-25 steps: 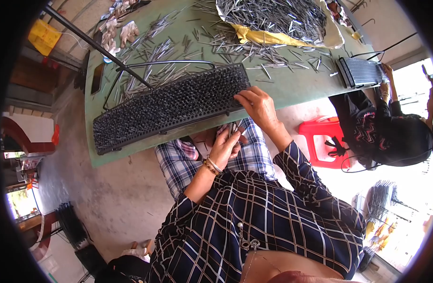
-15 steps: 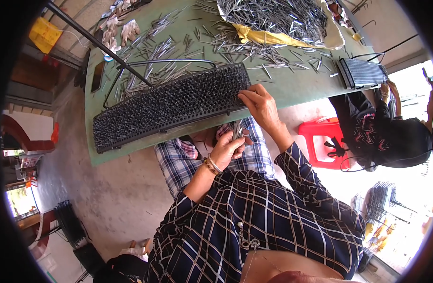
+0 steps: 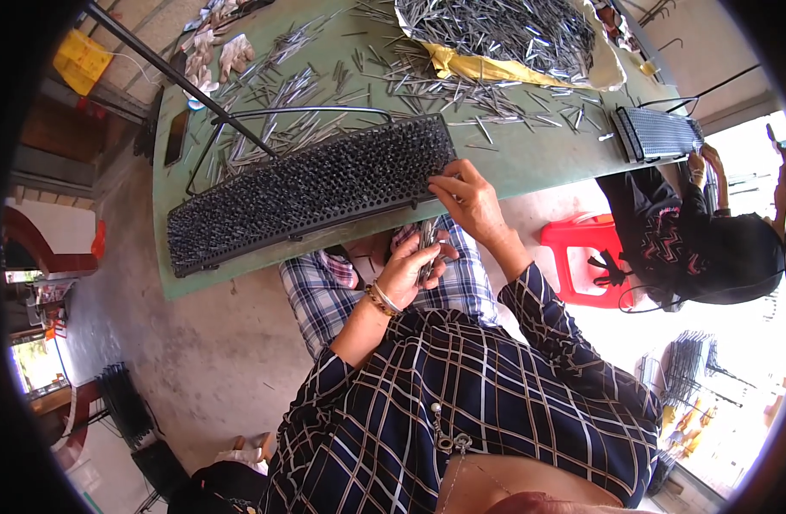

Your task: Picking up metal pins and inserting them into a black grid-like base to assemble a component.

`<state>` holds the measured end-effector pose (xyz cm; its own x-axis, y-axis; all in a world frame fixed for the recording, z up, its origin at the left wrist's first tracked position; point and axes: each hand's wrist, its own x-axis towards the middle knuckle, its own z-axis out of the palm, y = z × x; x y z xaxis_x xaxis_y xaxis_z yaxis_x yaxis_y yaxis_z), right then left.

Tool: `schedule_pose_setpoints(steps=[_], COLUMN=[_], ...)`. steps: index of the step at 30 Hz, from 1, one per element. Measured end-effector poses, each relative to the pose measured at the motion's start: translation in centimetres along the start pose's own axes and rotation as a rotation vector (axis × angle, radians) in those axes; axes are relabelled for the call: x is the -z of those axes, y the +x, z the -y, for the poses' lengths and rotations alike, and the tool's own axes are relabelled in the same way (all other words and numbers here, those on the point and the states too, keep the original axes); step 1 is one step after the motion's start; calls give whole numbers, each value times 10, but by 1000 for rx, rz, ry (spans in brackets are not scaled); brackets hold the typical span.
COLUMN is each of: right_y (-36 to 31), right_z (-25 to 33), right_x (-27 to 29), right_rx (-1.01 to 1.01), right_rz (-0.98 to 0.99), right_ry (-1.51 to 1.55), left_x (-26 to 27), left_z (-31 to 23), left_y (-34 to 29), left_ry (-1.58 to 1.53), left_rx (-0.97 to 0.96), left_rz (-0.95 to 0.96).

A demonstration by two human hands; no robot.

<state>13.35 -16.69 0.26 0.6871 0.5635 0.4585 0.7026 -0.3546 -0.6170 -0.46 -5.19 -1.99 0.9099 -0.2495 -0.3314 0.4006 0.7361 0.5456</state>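
Observation:
A long black panel (image 3: 312, 190), its face full of small holes with dark strip ends in most of them, lies tilted along the table's near edge. At its right end my right hand (image 3: 472, 204) is closed in a pinch, thumb and forefinger against the lower rim. What sits between those fingertips is too small to make out. Below the panel, over my lap, my left hand (image 3: 405, 274) is closed round a bundle of thin grey metal strips (image 3: 428, 236), which point upward from its fingers.
Loose strips lie scattered over the green table (image 3: 530, 163), with a big heap in a yellow-edged sack (image 3: 504, 38) behind. A black bar (image 3: 179, 77) rises from the panel. At right, a co-worker (image 3: 710, 248) handles another panel (image 3: 659, 133) beside a red stool (image 3: 582, 257).
My right hand has shifted slightly down and left along the panel's right end. The strips in my left hand stand a little more upright, and its fingers have moved slightly.

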Motion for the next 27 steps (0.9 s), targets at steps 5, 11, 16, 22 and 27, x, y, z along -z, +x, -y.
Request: schedule_pose_setpoints(steps=[5,11,16,22,27], right_y=[1,-16,-22,-25,-9], right_z=[4,9,22,15,12], right_x=[1,12,24,23,40], right_rx=[3,-299,-644,-644,-688], right_rz=[-33,203,441,291,121], right_ry=[43,443,849,803,633], left_x=[1,-4,-9,-6,-6], left_z=[1,-6,-7,-3,-6], left_y=[1,0,2,9,14], left_ry=[-22,45,158,209,285], left_rx=[2,-61,-47,-67,-85], left_rz=[15,29,65,18,-18])
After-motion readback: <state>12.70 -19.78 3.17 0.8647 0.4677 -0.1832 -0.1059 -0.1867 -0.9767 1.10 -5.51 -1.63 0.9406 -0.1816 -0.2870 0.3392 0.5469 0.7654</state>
